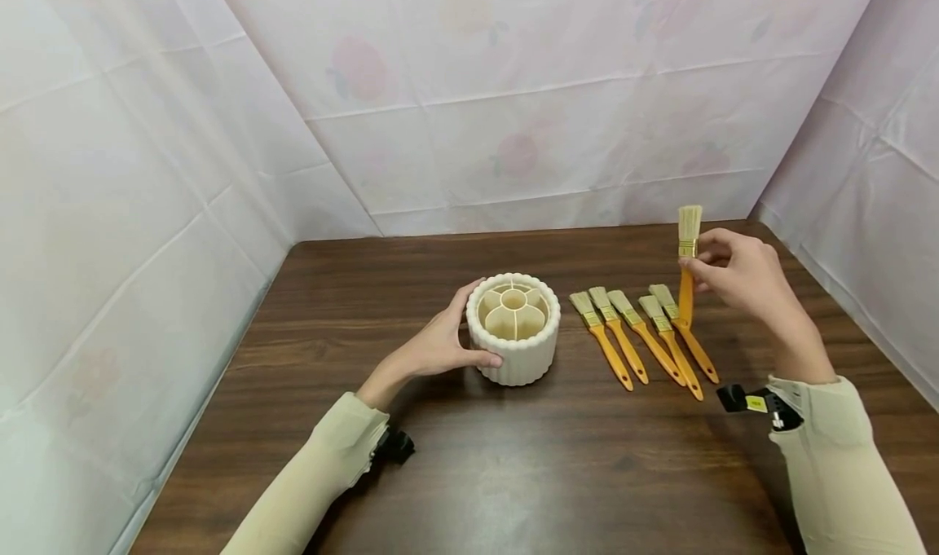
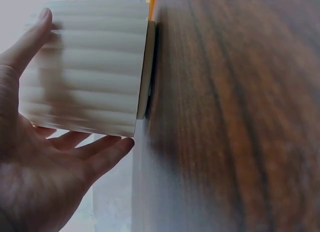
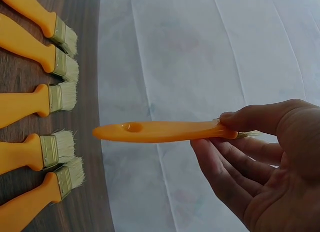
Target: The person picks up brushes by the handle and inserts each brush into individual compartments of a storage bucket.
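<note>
**Left hand on holder, right hand pinching one brush in the air**

Left side first: your left hand [image 1: 440, 345] is wrapped around the left wall of the ribbed cream brush holder [image 1: 513, 328]. Fingers lie along the far side, thumb along the near side, palm against the ribs. The left wrist view confirms it: fingers fairly straight, cupping the wall, contact all along. Call it a loose grasp, not clenched.

The holder stands upright on the dark wooden table [image 1: 513, 473], about centre. Its top is open: a round centre cell with wedge-shaped cells around it. No brush shows in any cell.

Just right of the holder: five paintbrushes [image 1: 641, 339] flat on the table in a row, orange handles toward you, bristles away. They sit close together, slightly fanned. The rightmost two nearly touch at the handle ends. The row is apart from the holder, not touching it.

Right side: your right hand [image 1: 737, 274] holds a sixth paintbrush [image 1: 687, 262] upright above the right end of the row, bristles up, handle tip down. Thumb and fingertips pinch it near the metal ferrule. The right wrist view shows the thumb on top and fingers under, with the rest of the hand relaxed. The handle tip hangs just over the rightmost flat brush; I can't tell whether it touches.

Pale cloth walls [image 1: 513, 90] enclose the table on three sides.
</note>
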